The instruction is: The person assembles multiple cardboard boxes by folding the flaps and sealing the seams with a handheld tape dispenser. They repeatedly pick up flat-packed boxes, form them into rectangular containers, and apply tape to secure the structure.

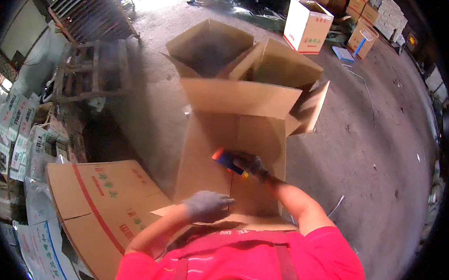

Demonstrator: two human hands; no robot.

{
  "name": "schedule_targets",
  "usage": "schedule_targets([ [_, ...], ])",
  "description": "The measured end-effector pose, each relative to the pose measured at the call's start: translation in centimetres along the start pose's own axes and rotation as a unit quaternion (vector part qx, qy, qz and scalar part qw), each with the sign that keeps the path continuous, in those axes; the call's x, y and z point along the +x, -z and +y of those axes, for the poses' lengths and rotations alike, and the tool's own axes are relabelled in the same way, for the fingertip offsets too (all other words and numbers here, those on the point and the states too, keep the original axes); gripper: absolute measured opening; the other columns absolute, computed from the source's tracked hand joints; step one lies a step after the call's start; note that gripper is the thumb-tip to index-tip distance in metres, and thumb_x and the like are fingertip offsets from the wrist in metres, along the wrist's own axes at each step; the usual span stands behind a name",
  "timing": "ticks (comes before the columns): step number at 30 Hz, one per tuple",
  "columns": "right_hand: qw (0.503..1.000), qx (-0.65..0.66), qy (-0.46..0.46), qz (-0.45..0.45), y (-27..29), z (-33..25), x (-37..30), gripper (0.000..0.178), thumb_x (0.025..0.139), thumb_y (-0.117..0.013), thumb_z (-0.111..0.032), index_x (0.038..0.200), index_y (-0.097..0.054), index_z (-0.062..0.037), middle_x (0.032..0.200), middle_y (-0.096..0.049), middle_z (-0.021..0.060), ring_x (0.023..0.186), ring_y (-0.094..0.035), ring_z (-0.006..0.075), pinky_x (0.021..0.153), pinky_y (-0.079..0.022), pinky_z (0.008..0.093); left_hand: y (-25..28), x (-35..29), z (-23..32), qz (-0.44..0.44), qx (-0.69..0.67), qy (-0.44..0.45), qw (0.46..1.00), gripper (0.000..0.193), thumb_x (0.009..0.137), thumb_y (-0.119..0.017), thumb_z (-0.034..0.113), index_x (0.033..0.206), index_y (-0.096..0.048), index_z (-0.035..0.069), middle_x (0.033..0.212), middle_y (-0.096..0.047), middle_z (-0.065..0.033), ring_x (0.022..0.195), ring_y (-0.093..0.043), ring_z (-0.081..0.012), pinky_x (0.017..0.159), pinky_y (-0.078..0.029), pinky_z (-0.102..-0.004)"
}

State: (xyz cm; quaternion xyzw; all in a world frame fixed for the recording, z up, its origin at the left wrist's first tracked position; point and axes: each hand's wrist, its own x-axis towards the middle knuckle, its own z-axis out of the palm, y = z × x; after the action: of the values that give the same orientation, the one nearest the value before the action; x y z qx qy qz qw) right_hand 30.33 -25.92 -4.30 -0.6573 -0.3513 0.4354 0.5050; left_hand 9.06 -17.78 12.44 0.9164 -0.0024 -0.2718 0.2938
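While the right hand (252,165) is curled around a blue and orange tool (225,159) over the middle of the big open box (262,136), the left hand (206,206) is over the near left part of the box. Its fingers point right, but I cannot tell if they pinch anything. Brown cardboard (102,189) with a red stripe sits left of the box

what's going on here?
A person's gloved right hand grips a blurred blue-and-orange tool over the middle seam of an open carton. The gloved left hand, holding nothing visible, is at the carton's near side; contact is unclear. A red-striped carton lies to the left, and more open cartons stand beyond.
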Motion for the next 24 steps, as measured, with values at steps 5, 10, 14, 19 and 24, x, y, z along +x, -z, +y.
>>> schedule_targets([
  [5,0.997,-0.052,-0.051,-0.027,1.9,2.8,-1.9,0.048,0.087,-0.061,-0.039,0.120,-0.057,-0.0051,0.105,-0.064,0.0108,0.093,-0.061,0.0169,0.085,-0.045,0.0324,-1.6,-6.7,-5.0,0.194,0.063,0.008,0.979,0.042,0.086,-0.056,0.032,0.121,-0.055,0.010,0.116,-0.059,-0.0133,0.108,-0.056,-0.0296,0.092,-0.045,-0.0418],
  [10,0.931,-0.353,-0.081,-0.048,6.8,3.4,3.2,0.041,0.092,-0.054,-0.037,0.119,-0.058,-0.0052,0.106,-0.063,0.0116,0.101,-0.057,0.0159,0.089,-0.043,0.0327,-0.2,-2.6,-7.6,0.494,0.150,0.080,0.853,0.043,0.076,-0.061,0.012,0.119,-0.055,0.009,0.111,-0.060,-0.0117,0.101,-0.056,-0.0317,0.100,-0.037,-0.0457],
  [14,0.881,-0.426,0.192,0.074,12.9,-7.9,6.6,0.037,0.095,-0.049,-0.035,0.115,-0.059,-0.0052,0.104,-0.062,0.0107,0.102,-0.056,0.0142,0.089,-0.042,0.0317,0.9,3.9,-11.9,0.574,0.196,0.181,0.774,0.046,0.081,-0.058,0.018,0.127,-0.052,0.013,0.118,-0.058,-0.0103,0.111,-0.052,-0.0309,0.108,-0.026,-0.0505],
  [19,0.942,0.093,0.231,0.226,17.1,-21.8,10.9,0.035,0.097,-0.048,-0.027,0.114,-0.060,0.0005,0.110,-0.060,0.0102,0.102,-0.056,0.0191,0.091,-0.043,0.0317,-4.8,13.1,-19.2,0.577,0.170,0.333,0.726,0.047,0.088,-0.051,0.024,0.134,-0.046,0.015,0.130,-0.050,-0.0100,0.122,-0.045,-0.0294,0.111,-0.018,-0.0530],
  [24,0.876,-0.210,0.313,0.302,22.8,-13.6,14.4,0.043,0.099,-0.040,-0.034,0.112,-0.059,0.0012,0.103,-0.061,0.0114,0.094,-0.058,0.0236,0.088,-0.044,0.0338,-4.3,15.7,-20.2,0.502,0.041,0.383,0.774,0.050,0.094,-0.044,0.027,0.141,-0.035,0.016,0.137,-0.045,-0.0090,0.129,-0.039,-0.0293,0.111,-0.020,-0.0473],
])
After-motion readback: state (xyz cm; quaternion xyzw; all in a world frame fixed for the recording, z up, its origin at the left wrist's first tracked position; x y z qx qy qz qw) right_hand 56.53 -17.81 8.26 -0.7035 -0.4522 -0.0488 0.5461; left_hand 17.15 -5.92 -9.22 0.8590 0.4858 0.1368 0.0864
